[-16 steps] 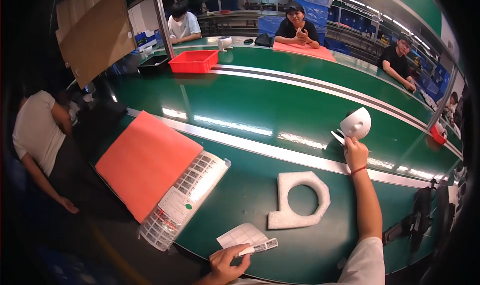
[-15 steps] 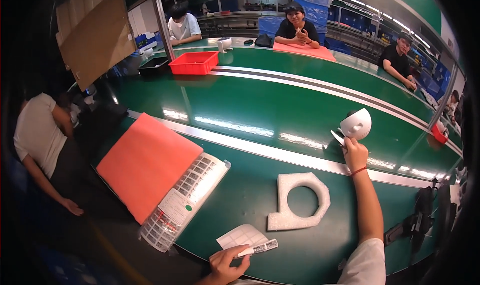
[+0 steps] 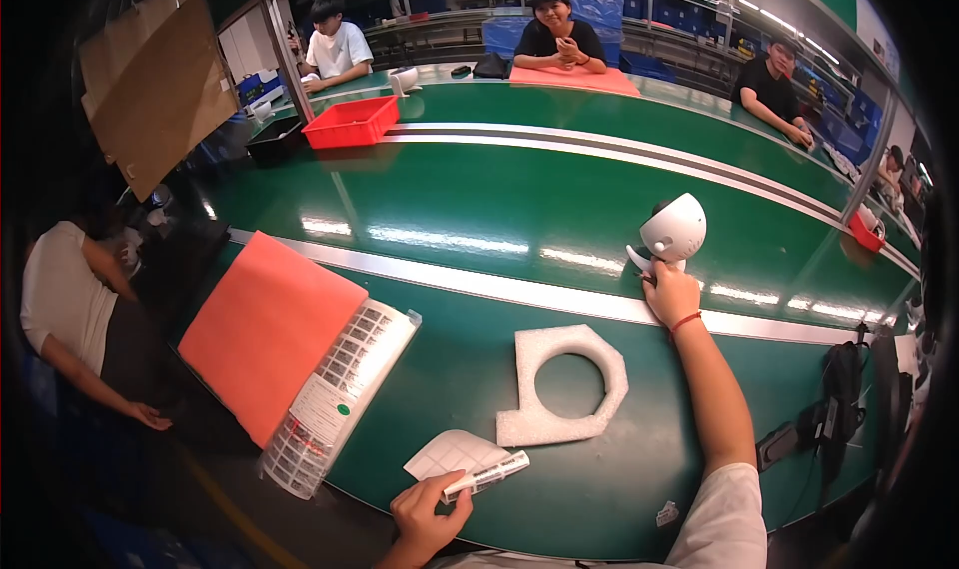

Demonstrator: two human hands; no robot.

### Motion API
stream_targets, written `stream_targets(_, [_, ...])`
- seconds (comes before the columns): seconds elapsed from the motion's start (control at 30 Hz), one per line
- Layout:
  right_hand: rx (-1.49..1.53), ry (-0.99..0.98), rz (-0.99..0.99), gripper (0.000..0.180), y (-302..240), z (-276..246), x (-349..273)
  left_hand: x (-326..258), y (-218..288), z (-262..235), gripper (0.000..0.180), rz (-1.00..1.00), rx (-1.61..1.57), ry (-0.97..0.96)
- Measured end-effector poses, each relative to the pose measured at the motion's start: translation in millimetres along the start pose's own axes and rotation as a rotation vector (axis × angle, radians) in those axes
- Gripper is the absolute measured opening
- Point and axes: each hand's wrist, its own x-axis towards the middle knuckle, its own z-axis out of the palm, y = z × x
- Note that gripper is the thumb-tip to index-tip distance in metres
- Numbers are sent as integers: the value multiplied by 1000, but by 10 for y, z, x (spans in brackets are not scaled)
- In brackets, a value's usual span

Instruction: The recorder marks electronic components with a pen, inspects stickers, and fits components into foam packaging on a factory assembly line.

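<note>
At the far side of my bench, beyond the metal strip, my right hand [image 3: 674, 294] grips a white rounded device [image 3: 675, 227] low down at its stand. The device has a dome-like head with a slanted dark opening, and its stand is partly hidden by my fingers. Near the front edge, my left hand [image 3: 433, 514] pinches a partly curled sheet of labels [image 3: 460, 457]; its rolled edge shows dark print. Between the hands lies a white foam piece [image 3: 517, 389] with a large round hole. A small label scrap [image 3: 667, 513] rests beside my right forearm.
An orange sheet [image 3: 270, 334] covers part of a stack of label sheets [image 3: 365, 354] at left. Dark cables and a black device [image 3: 839, 399] lie at right. A red bin [image 3: 350, 121] and black bin [image 3: 273, 141] stand far left. Several people sit or stand around the benches.
The whole view has shifted, so things appear farther left and slightly higher. In my right hand the white device has tilted a little more upright. My left hand still pinches the label sheet.
</note>
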Motion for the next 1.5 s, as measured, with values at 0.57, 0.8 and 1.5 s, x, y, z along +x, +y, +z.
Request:
stream_targets(0.57, [46,-101,83,26,-45,-101,-17,24,51,23,30,81,76,-37])
stream_targets(0.8, [-9,-171,163,21,-51,-99,25,-4,-9,-20,19,105,54,-74])
stream_targets(1.5, [46,-36,114,18,117,-12,-72,-18,-22,19,16,107,48,17])
